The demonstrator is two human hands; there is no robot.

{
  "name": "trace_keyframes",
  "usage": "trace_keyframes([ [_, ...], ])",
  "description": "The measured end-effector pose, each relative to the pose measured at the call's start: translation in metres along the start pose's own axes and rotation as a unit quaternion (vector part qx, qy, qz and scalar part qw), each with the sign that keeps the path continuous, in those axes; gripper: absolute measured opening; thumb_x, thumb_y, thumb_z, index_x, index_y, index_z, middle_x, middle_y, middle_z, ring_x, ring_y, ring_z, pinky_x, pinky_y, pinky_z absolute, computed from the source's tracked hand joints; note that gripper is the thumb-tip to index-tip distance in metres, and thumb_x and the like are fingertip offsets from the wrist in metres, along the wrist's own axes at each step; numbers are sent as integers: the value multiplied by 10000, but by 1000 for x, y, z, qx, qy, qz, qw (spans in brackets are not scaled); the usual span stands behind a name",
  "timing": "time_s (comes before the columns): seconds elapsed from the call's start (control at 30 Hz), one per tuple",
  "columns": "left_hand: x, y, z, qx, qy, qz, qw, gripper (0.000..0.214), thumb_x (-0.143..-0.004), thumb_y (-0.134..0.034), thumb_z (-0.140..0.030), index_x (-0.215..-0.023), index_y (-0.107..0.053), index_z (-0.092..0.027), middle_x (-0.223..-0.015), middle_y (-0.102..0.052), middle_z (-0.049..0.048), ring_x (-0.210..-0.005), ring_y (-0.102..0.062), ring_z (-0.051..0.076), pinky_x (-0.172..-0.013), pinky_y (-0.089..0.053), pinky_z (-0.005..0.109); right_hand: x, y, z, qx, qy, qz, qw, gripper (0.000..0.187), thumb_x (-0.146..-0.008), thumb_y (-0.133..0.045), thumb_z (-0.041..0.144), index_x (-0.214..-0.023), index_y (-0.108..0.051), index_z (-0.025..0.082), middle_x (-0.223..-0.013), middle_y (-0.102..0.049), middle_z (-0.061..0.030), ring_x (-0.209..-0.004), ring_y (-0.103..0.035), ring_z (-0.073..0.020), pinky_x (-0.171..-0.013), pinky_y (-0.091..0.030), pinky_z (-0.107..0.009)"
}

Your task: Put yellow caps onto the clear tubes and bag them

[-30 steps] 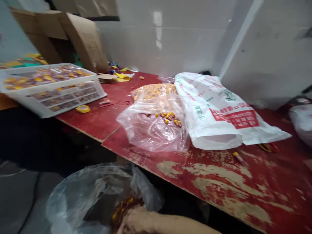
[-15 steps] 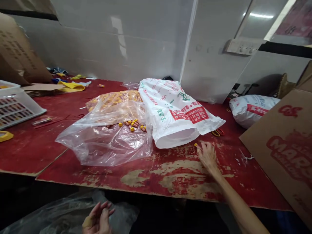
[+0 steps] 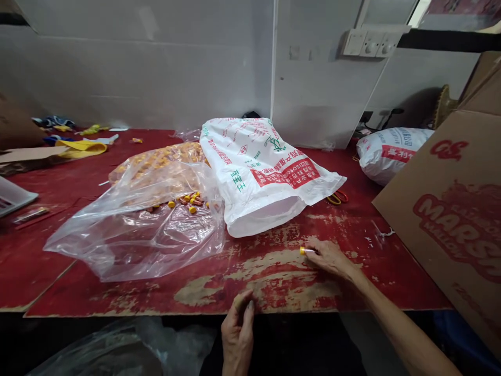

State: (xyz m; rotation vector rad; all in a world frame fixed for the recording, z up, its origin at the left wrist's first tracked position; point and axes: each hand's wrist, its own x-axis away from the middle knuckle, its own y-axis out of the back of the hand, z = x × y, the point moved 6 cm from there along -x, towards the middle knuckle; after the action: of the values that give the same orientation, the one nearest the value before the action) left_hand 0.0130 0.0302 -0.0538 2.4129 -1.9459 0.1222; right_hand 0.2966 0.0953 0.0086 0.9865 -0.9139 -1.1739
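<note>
My right hand (image 3: 326, 257) is over the red tabletop (image 3: 270, 261), its fingers closed on a small yellow-capped tube (image 3: 304, 251). The cap points left; fingers cover most of the tube's body. At the table's front edge is my left hand (image 3: 237, 329), loosely curled, thumb and forefinger slightly apart, nothing visible between them. A clear plastic bag (image 3: 133, 250) lies to the left, with many similar yellow-capped tubes (image 3: 191, 199) in it. Beside it, a white woven sack (image 3: 250, 203) with red and green print lies with its mouth towards me.
A cardboard box (image 3: 442, 209) with red print stands at the right. Near it are scissors (image 3: 337, 198) and another white sack (image 3: 391, 151). Leftward lie a yellow strap (image 3: 84, 148) and a white plastic basket (image 3: 15, 196). Clear plastic (image 3: 176, 344) hangs below the table edge.
My right hand has drawn the yellow-capped tube nearer and slightly left, away from the sack's mouth. My left hand has risen and moved right to the table edge. The view has turned right.
</note>
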Motion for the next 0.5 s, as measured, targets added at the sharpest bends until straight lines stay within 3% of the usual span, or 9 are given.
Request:
trace_keyframes([
  [0.07,1,-9,0,0,7,36,999,356,-640,-724,-492,-861,-727,-213,-815,-685,33,-752,-632,187,-703,-533,261,9,1,-1,106,-14,71,992,314,-874,-417,295,-703,-644,159,-638,-618,-57,-580,-559,-156,-533,-291,-251],
  [0.17,-1,-16,-2,-5,20,72,997,360,-658,-711,-500,-867,-730,-208,-791,-677,35,-743,-632,189,-707,-539,269,9,-3,-2,199,-33,112,973,313,-837,-467,248,-615,-656,132,-580,-613,-105,-561,-578,-188,-518,-264,-273],
  [0.4,-5,-15,4,29,74,56,995,391,-626,-737,-502,-865,-720,-193,-763,-682,35,-661,-637,178,-632,-546,266,-1,-31,0,199,-36,144,969,218,-659,-519,3,-560,-673,121,-543,-626,-116,-535,-595,-205,-485,-296,-258],
  [0.5,-7,-21,2,19,87,56,994,363,-657,-720,-479,-891,-710,-201,-739,-672,20,-647,-626,161,-634,-530,249,1,-35,-2,186,-44,143,971,219,-666,-511,-2,-584,-677,116,-560,-633,-131,-546,-598,-210,-499,-332,-256],
])
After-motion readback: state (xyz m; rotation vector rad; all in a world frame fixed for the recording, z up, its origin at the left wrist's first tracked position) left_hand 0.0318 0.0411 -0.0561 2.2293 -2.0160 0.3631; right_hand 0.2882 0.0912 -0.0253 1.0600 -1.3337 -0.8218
